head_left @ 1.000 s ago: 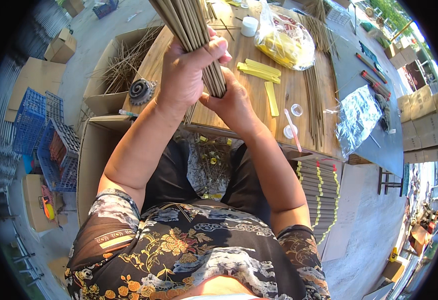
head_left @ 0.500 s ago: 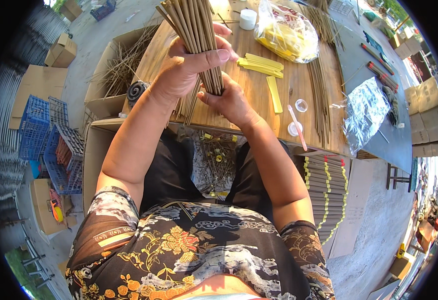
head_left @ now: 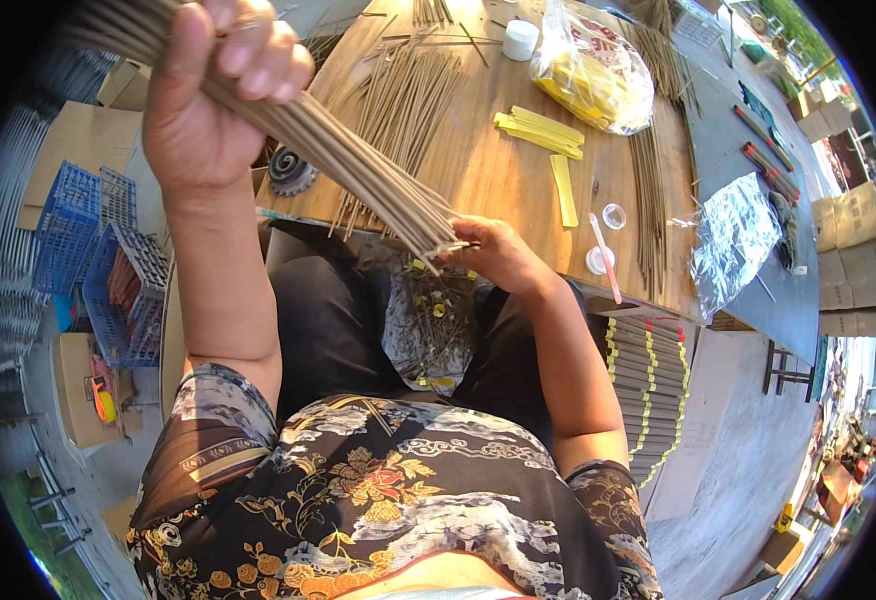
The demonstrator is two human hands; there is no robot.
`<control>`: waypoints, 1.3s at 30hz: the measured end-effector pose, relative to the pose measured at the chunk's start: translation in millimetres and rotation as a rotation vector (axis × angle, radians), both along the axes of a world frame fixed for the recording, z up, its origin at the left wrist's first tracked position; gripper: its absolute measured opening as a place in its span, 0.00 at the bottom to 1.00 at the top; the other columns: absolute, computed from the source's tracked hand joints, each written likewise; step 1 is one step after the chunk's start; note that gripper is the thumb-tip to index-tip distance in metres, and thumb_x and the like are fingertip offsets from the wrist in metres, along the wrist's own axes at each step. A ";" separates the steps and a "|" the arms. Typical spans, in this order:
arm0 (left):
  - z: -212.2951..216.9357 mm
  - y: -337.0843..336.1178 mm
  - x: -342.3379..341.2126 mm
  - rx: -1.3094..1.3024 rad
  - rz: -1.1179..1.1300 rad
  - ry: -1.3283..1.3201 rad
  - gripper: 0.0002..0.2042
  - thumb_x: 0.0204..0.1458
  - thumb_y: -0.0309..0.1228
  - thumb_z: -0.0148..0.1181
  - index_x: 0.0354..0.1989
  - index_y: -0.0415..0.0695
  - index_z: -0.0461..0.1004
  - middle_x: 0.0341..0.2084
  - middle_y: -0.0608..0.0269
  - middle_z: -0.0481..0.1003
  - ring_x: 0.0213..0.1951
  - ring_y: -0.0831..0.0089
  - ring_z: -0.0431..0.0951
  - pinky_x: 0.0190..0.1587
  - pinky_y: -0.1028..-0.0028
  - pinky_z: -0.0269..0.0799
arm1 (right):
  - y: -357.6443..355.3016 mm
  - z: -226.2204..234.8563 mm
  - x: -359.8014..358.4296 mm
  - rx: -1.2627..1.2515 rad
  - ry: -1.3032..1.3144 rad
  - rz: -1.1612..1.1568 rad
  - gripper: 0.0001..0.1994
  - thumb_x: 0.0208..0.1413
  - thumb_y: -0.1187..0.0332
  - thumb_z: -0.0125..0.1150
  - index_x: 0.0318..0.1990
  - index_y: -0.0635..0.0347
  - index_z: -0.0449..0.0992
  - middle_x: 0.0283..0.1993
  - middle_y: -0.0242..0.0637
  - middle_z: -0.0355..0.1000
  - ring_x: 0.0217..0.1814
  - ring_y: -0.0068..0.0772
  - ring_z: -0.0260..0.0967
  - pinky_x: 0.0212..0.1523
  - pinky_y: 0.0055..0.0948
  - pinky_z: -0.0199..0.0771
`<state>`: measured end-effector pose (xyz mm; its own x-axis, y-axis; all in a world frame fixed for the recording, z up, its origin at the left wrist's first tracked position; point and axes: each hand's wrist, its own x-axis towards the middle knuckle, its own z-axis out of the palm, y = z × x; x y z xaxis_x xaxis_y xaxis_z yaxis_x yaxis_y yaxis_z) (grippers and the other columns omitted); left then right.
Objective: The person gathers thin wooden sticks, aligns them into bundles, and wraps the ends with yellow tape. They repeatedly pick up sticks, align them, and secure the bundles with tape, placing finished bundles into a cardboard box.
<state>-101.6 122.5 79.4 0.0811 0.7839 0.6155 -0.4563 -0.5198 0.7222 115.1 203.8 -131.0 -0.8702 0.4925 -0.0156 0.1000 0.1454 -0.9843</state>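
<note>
bundle of thin brown sticks (head_left: 358,177) is now tilting flatter, so ends are reaching past the wooden table (head_left: 506,185)
left hand (head_left: 213,110) is gripping it — right hand (head_left: 503,257) is touching ends, grip unclear

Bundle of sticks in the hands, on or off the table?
Off: the left hand grips the bundle, which crosses in front of the table, and the right hand is at its lower end.
</note>
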 end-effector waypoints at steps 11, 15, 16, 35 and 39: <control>11.5 -26.6 -54.4 -0.092 -0.195 -0.549 0.08 0.48 0.23 0.51 0.23 0.42 0.58 0.18 0.67 0.58 0.21 0.78 0.59 0.28 0.78 0.59 | -15.5 31.0 17.8 -0.005 -0.264 0.362 0.10 0.42 0.80 0.53 0.35 0.62 0.75 0.33 0.28 0.72 0.38 0.18 0.65 0.40 0.18 0.65; 3.2 -19.4 -78.4 -0.239 -0.043 -0.665 0.09 0.53 0.26 0.46 0.23 0.41 0.57 0.18 0.66 0.57 0.23 0.76 0.58 0.31 0.75 0.59 | -9.5 26.5 16.0 -0.291 -0.034 0.069 0.17 0.39 0.79 0.54 0.42 0.60 0.71 0.39 0.31 0.70 0.42 0.21 0.65 0.44 0.21 0.64; -5.6 -13.9 -81.7 -0.265 -0.007 -0.652 0.09 0.53 0.27 0.46 0.22 0.40 0.58 0.18 0.66 0.57 0.23 0.76 0.59 0.31 0.75 0.60 | -11.5 31.7 15.8 -0.378 0.103 0.020 0.19 0.39 0.79 0.54 0.44 0.60 0.70 0.41 0.31 0.69 0.43 0.21 0.65 0.45 0.21 0.64; -64.5 -7.6 -111.5 -0.242 0.625 -0.722 0.10 0.53 0.29 0.49 0.22 0.40 0.60 0.18 0.63 0.60 0.24 0.70 0.61 0.32 0.70 0.63 | -24.2 34.0 63.1 -0.736 0.625 -0.252 0.15 0.58 0.62 0.42 0.33 0.63 0.72 0.19 0.31 0.64 0.19 0.25 0.60 0.22 0.24 0.62; -62.5 -9.8 -109.4 -0.268 0.647 -0.678 0.10 0.53 0.30 0.49 0.23 0.41 0.60 0.18 0.63 0.61 0.23 0.70 0.62 0.31 0.71 0.64 | -36.5 48.9 53.2 -0.475 -0.061 -0.160 0.11 0.56 0.66 0.47 0.31 0.64 0.74 0.21 0.31 0.68 0.22 0.18 0.64 0.25 0.17 0.65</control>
